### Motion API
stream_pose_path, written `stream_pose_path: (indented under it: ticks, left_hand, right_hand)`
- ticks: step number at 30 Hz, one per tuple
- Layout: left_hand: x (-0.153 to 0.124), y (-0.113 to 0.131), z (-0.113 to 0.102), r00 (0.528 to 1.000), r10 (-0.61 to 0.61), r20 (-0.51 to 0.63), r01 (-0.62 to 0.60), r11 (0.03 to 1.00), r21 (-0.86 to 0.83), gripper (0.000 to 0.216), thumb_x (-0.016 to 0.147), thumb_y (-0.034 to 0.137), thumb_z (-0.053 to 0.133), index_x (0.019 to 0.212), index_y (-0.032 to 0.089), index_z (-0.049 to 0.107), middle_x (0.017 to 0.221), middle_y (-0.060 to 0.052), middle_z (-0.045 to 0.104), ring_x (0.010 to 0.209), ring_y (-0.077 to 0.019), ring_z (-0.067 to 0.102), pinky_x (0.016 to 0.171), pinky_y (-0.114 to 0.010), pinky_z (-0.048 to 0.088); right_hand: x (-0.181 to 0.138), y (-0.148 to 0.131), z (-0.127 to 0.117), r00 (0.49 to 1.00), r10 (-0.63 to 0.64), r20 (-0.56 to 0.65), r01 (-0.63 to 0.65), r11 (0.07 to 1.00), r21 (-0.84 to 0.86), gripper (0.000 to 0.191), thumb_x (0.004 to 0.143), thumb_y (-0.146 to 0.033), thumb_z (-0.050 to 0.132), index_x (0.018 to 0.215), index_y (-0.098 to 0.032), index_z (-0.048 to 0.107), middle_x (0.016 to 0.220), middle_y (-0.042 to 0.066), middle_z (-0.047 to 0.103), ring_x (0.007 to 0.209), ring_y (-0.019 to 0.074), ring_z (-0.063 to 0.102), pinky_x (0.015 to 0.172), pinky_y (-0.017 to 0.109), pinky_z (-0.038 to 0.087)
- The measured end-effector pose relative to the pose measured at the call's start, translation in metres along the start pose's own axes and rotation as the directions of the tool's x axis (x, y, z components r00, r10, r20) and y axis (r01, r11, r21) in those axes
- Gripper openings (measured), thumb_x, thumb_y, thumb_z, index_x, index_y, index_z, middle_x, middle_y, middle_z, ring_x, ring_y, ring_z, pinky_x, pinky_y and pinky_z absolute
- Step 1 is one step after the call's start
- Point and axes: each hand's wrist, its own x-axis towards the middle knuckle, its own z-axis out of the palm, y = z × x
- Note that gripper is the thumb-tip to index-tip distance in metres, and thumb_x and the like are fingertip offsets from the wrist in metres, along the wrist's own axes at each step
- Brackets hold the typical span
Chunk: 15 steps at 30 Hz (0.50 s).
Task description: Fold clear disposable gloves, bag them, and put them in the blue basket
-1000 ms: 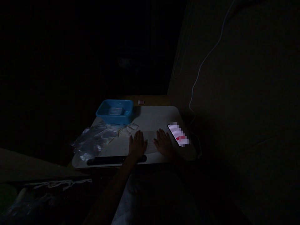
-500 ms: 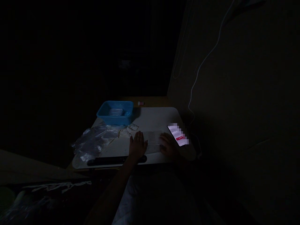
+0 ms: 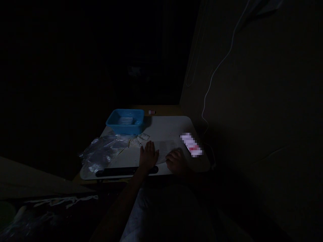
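Note:
My left hand [image 3: 148,156] lies flat, palm down, with its fingers stretched out at the left edge of a thin, see-through plastic sheet or bag [image 3: 163,148] on the white tabletop [image 3: 171,126]. Over the right part of that plastic is my right hand [image 3: 174,161], its fingers curled and close together. What is under those fingertips is hidden in the dim light. A phone with a lit screen [image 3: 191,144] lies just beyond my right hand. Crumpled paper-like pieces [image 3: 137,140] rest beyond my left hand.
At the table's back left stands a blue plastic basin [image 3: 128,129] with a pale packet [image 3: 126,120] inside. Crumpled clear plastic [image 3: 98,154] covers the left side. A black strip [image 3: 116,171] runs along the front edge. A white cable [image 3: 214,72] hangs by the right wall.
My right hand has moved a little left and nearer to me over the plastic, and its spread fingers have curled. The left hand stays in place.

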Motion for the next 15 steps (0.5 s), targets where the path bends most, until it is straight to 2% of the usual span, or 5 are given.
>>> stream_pose_path:
  ticks: [5, 7, 9, 12, 15]
  left_hand:
    - [-0.003, -0.012, -0.001, 0.991, 0.007, -0.134, -0.034, 0.978, -0.204, 0.052, 0.089, 0.034, 0.025, 0.134, 0.009, 0.03, 0.14, -0.015, 0.031, 0.131, -0.0235, 0.024, 0.1, -0.043, 0.03]
    - [-0.008, -0.016, -0.006, 0.982, 0.11, -0.152, -0.15, 0.948, -0.282, 0.051, 0.088, 0.034, 0.028, 0.134, 0.013, 0.03, 0.139, -0.012, 0.034, 0.13, -0.0192, 0.027, 0.101, -0.038, 0.031]
    - [-0.012, -0.017, -0.011, 0.949, 0.28, -0.143, -0.311, 0.902, -0.3, 0.052, 0.085, 0.038, 0.035, 0.133, 0.017, 0.033, 0.138, -0.008, 0.038, 0.129, -0.018, 0.029, 0.102, -0.038, 0.029]
    - [-0.016, -0.015, -0.016, 0.911, 0.389, -0.14, -0.413, 0.868, -0.274, 0.051, 0.081, 0.041, 0.045, 0.127, 0.019, 0.043, 0.132, -0.007, 0.046, 0.126, -0.0191, 0.035, 0.104, -0.04, 0.025]
    - [-0.015, -0.012, -0.017, 0.927, 0.35, -0.136, -0.375, 0.889, -0.263, 0.031, 0.083, 0.029, 0.042, 0.107, 0.021, 0.06, 0.117, -0.005, 0.06, 0.114, -0.0176, 0.048, 0.103, -0.04, 0.028]
  right_hand:
    - [0.0, 0.004, -0.009, 0.999, -0.013, -0.036, 0.012, 1.0, -0.021, 0.015, 0.08, -0.016, 0.05, 0.077, -0.02, 0.064, 0.089, 0.003, 0.064, 0.09, 0.0185, 0.048, 0.09, 0.038, 0.027]
    - [0.002, 0.006, -0.014, 0.999, 0.009, -0.042, -0.009, 1.0, -0.005, 0.014, 0.079, -0.016, 0.05, 0.078, -0.02, 0.064, 0.088, 0.003, 0.064, 0.089, 0.0182, 0.048, 0.09, 0.037, 0.027]
    - [0.005, 0.008, -0.018, 0.998, 0.033, -0.049, -0.032, 0.999, 0.02, 0.014, 0.08, -0.017, 0.05, 0.078, -0.02, 0.063, 0.088, 0.003, 0.064, 0.089, 0.0178, 0.049, 0.09, 0.037, 0.027]
    - [0.008, 0.011, -0.023, 0.996, 0.067, -0.056, -0.064, 0.996, 0.061, 0.016, 0.081, -0.017, 0.048, 0.077, -0.02, 0.063, 0.085, 0.003, 0.064, 0.088, 0.0174, 0.049, 0.09, 0.036, 0.028]
    - [0.009, 0.011, -0.028, 0.995, 0.09, -0.054, -0.085, 0.992, 0.091, 0.013, 0.079, -0.021, 0.051, 0.083, -0.019, 0.063, 0.088, 0.004, 0.065, 0.09, 0.0184, 0.051, 0.089, 0.035, 0.03]
